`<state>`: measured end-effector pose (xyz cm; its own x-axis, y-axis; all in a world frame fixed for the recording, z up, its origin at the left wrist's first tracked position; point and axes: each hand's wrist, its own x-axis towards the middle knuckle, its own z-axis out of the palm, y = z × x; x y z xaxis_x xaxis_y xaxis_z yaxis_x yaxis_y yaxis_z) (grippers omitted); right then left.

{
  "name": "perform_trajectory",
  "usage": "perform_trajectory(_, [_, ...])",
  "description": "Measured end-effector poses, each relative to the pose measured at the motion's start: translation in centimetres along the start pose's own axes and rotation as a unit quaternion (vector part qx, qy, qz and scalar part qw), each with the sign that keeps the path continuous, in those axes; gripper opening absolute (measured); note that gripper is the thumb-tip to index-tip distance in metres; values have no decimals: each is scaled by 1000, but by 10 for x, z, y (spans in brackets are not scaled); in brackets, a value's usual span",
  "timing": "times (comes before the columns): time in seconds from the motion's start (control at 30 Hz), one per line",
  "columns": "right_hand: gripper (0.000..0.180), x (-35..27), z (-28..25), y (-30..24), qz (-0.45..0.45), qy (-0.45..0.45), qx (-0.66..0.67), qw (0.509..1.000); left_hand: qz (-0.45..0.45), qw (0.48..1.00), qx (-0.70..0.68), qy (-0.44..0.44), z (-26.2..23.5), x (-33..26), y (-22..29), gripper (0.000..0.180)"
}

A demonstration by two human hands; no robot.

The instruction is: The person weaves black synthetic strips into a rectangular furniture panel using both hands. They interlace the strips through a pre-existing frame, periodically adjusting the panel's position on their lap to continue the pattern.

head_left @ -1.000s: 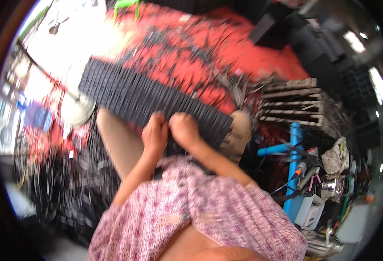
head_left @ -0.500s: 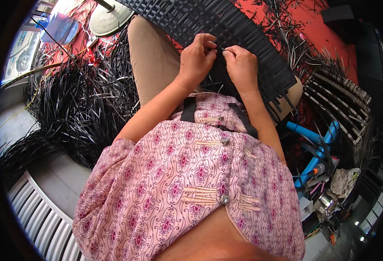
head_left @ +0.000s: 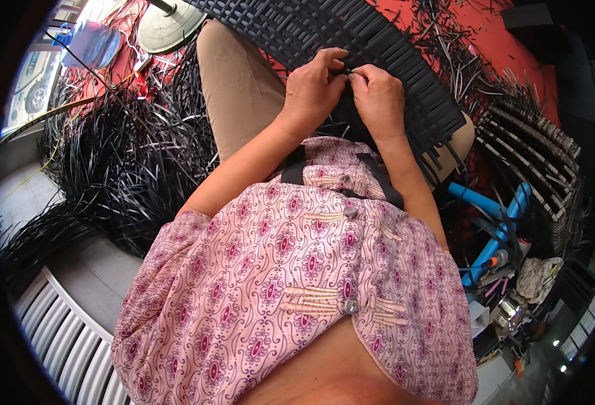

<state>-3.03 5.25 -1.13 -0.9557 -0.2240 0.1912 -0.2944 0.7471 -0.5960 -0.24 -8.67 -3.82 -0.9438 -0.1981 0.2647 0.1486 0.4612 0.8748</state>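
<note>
Panel [head_left: 378, 44] woven from flat, black strips, maybe plastic, lies slantwise from 12 to 2 o'clock, with its low end over the right knee in tan cloth [head_left: 465, 140]. The bare left hand [head_left: 311, 88] is at 12 o'clock, with its fingers partly curled and its thumb close to the pointing finger. The bare right hand [head_left: 380, 101] is at 1 o'clock, with its thumb and pointing finger almost pinched together. Both are at the panel's near edge. The spot between their tips is too small to see, so I cannot tell if either has hold of a strip.

If one is there, it could slip out from a weak pinch, or bend or snap from a hard tug. Uneven pulling could make the weave bunch up. Loose black ends [head_left: 433, 160] hang at 2 o'clock and could catch on the knee if the leg moves. The panel could slide too, because knees are not flat. At 10 o'clock, the big, messy heap of shiny black strips [head_left: 128, 158] could tie itself in knots if someone yanks at it.
</note>
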Motion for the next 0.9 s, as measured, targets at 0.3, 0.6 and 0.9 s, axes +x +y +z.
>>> perform_trajectory(0.3, [14,-1,2,1,-7,9,11,1000,-27,999,-24,-17,-3,-5,7,45])
perform_trajectory(0.6, [15,2,-2,0,13,-18,-5,1000,-101,983,-100,-114,-14,18,-5,54])
perform_trajectory(0.9, [18,4,-3,-4,44,-47,-32,997,-26,987,-19,-159,-22,19,3,73])
